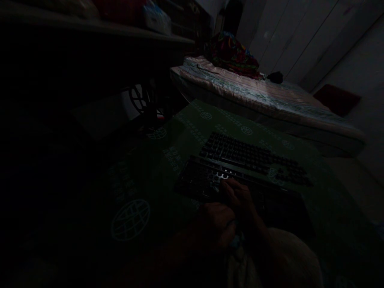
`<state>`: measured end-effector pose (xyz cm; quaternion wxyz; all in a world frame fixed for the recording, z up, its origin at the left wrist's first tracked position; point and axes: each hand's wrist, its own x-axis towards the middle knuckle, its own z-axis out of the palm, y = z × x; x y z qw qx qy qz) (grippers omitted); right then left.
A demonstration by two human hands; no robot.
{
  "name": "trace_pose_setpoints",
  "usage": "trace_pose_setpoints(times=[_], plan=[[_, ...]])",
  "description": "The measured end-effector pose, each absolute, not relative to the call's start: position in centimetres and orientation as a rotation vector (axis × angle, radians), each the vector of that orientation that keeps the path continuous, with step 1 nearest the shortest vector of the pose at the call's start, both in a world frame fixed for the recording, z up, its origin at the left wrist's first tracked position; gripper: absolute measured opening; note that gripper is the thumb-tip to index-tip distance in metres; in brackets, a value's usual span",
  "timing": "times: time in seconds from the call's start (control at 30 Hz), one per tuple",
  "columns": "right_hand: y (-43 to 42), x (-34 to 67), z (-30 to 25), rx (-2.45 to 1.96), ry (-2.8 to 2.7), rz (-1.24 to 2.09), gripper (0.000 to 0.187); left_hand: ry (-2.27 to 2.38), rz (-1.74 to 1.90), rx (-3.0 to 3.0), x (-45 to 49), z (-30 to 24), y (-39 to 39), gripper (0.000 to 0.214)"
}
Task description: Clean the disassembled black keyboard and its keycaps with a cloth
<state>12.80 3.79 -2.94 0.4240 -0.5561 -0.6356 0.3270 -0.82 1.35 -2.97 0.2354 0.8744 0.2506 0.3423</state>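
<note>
Before me in dim light lies a black keyboard base (288, 206) with rows of round openings, some catching light near its middle left. Just beyond it, black keycaps (234, 152) are laid out in keyboard order. My right hand (241, 196) is closed, its fingertips pressed together at the base's near middle; whatever they pinch is hidden. Nearer to me, my left hand (217, 224) is curled closed beside the right wrist. A small pale blue thing (237, 240) shows by its lower edge, too dark to name.
A green board (171, 160) with white globe prints lies under everything. Behind it is a low bed (264, 96) with a patterned red cloth heap (231, 54). At the left stands a dark table (75, 24), with a spoked wheel (139, 100) below it.
</note>
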Motion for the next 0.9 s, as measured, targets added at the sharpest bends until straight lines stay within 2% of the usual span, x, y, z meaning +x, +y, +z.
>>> trace_pose_setpoints(times=[0.4,0.63,0.9], plan=[[3.6,12.4,-2.2,-1.365,-1.645,0.886,0.032,0.672,0.992,2.39,-0.9,-2.6,1.3,0.008],[3.5,12.4,-2.4,-1.359,-1.671,0.858,0.026,0.658,0.927,2.373,-0.9,-3.0,1.1,0.007],[3.6,12.3,-3.0,-1.381,-1.63,0.804,0.024,0.626,1.057,2.357,-0.8,-3.7,1.5,0.005]])
